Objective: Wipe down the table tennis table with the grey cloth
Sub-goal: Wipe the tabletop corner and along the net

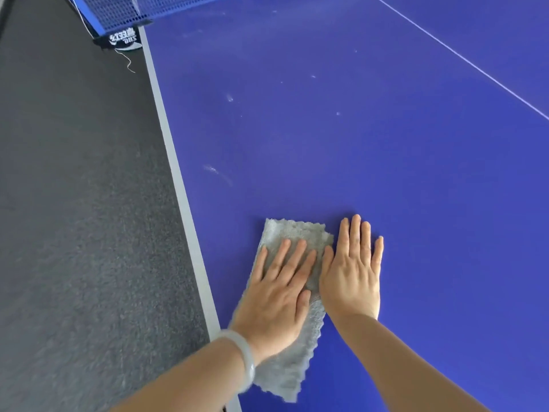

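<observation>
The grey cloth point(292, 233) lies folded and flat on the blue table tennis table point(356, 129), close to its left edge. My left hand point(279, 295) presses flat on the cloth with straight fingers; a pale bangle sits on that wrist. My right hand point(353, 269) lies flat on the bare table surface just right of the cloth, its thumb side against the cloth's right edge. Faint white smudges point(212, 169) mark the table ahead of the cloth.
The table's white side stripe point(175, 173) runs along its left edge, with dark grey carpet point(74, 203) below it. The blue net point(118, 10) and its black clamp point(123, 40) stand at the far left. A white centre line point(463, 58) crosses the far right.
</observation>
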{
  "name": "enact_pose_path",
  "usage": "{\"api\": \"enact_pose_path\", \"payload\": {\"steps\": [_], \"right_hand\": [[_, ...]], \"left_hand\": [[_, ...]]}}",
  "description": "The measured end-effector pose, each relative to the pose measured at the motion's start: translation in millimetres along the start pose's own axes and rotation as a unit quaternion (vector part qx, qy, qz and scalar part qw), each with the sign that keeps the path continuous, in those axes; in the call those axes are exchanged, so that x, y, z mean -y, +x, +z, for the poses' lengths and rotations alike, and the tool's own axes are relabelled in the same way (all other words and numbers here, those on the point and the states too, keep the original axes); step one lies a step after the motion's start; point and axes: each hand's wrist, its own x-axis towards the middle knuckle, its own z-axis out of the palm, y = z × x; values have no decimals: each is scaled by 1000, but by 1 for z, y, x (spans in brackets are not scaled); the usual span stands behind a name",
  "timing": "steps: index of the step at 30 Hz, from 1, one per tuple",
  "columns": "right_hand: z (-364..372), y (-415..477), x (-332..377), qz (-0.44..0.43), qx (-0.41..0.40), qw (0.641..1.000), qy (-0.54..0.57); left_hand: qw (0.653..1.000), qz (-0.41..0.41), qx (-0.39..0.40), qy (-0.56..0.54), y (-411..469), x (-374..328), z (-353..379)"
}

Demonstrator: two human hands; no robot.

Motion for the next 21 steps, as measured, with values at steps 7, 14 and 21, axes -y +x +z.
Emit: {"api": "enact_pose_path", "payload": {"steps": [7,14,21], "right_hand": [[-1,-1,2,14,-8,1000,-24],[-13,20,21,131,8,989,74],[5,55,65,235,-35,971,4]], "left_hand": [[996,-92,-3,20,52,155,-19],[987,-161,-27,13,64,167,-15],[998,-61,-24,6,41,140,-13]]}}
